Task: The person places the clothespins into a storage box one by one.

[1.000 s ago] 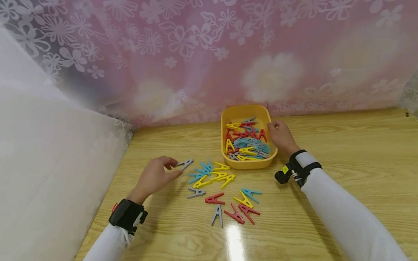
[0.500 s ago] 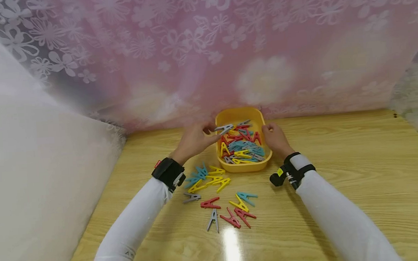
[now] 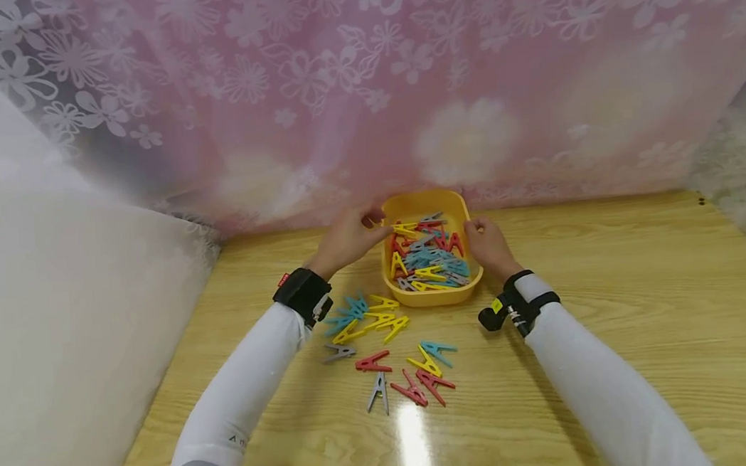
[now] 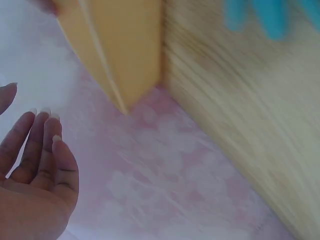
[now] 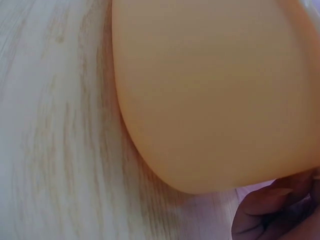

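My left hand hovers at the left rim of a yellow plastic basket. Its fingers hold nothing; the left wrist view shows them loosely bent, palm visible. Inside the basket lies a heap of red, blue, yellow and grey clothespins, a grey clothespin on top. On the opposite side my right hand grips the basket's right rim with curled fingers. The right wrist view is mostly the basket's outer wall, with the right hand at its lower edge.
In front of the basket, blue clothespins and yellow clothespins lie scattered on the wooden table. Nearer are red clothespins and grey ones. A pink flowered curtain hangs right behind the basket.
My left hand has carried a grey clothespin from the table on the left to the basket and let it go inside. The right hand stays on the rim.
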A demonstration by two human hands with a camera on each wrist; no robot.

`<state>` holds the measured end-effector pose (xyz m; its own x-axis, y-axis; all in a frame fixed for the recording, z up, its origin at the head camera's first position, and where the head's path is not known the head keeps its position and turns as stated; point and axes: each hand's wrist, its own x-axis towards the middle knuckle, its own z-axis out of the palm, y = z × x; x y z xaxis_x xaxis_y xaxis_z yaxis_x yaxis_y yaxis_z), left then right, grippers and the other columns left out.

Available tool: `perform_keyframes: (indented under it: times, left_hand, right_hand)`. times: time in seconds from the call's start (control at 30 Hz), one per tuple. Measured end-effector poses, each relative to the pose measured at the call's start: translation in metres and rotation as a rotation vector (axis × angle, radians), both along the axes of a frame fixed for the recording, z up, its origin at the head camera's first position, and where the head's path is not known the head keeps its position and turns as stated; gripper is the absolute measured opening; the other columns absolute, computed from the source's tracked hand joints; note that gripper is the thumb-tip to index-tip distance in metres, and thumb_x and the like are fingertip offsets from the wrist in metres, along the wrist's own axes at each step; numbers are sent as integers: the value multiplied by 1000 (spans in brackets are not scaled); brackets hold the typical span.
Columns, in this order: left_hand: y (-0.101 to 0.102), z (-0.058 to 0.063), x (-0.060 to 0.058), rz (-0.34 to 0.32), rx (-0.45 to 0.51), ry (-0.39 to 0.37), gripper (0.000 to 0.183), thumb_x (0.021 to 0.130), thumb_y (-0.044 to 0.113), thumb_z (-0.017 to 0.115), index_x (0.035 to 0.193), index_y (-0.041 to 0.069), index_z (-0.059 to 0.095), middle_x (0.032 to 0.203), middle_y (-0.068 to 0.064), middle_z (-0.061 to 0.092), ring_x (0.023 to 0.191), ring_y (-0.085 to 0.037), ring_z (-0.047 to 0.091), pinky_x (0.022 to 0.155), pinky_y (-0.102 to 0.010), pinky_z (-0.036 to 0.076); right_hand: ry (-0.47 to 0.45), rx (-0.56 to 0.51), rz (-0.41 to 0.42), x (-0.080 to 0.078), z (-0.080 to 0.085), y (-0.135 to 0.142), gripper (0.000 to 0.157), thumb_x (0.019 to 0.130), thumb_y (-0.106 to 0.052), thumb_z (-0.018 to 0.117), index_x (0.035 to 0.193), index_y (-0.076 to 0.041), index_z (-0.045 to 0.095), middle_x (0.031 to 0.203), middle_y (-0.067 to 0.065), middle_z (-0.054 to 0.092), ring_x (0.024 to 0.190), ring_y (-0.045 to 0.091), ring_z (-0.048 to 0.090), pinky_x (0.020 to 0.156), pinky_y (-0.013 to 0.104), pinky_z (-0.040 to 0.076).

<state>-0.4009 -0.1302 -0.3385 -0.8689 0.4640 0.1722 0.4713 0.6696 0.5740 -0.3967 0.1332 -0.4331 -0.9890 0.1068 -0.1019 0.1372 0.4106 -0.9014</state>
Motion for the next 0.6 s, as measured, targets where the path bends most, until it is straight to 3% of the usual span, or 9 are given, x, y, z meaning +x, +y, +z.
perform_keyframes:
  times: [0.17, 0.3, 0.43, 0.6]
  left_hand:
    - [-34, -10, 8, 30, -65, -26, 25, 91, 24, 66, 106, 5, 65, 96, -5, 63, 86, -18, 58, 76, -32, 48]
    - [-63, -22, 17, -28, -152, -83, 25, 89, 17, 67, 108, 1, 66, 95, -6, 64, 84, -20, 59, 75, -34, 49]
    - [-90, -36, 28, -73, -185, -204, 27, 89, 16, 68, 111, 0, 65, 95, -5, 64, 86, -20, 59, 77, -36, 48]
    - [-117, -52, 46, -75, -213, -326, 32, 86, 22, 72, 112, 4, 64, 98, -3, 62, 88, -18, 57, 79, -36, 47]
  right_hand:
    - [-4, 10, -10, -1, 1, 1, 49, 104, -37, 30, 127, 3, 43, 117, 20, 46, 102, 32, 44, 86, 40, 40]
    - [-8, 6, -14, 0, 2, 2, 50, 104, -38, 30, 129, 3, 43, 119, 21, 47, 102, 32, 44, 90, 42, 41]
    - [5, -6, -9, 0, 3, 1, 47, 105, -35, 31, 127, 4, 44, 116, 20, 47, 100, 31, 44, 88, 40, 41]
    - [23, -11, 8, 1, 2, 0, 47, 105, -35, 30, 124, 5, 45, 114, 20, 46, 99, 31, 44, 84, 38, 39]
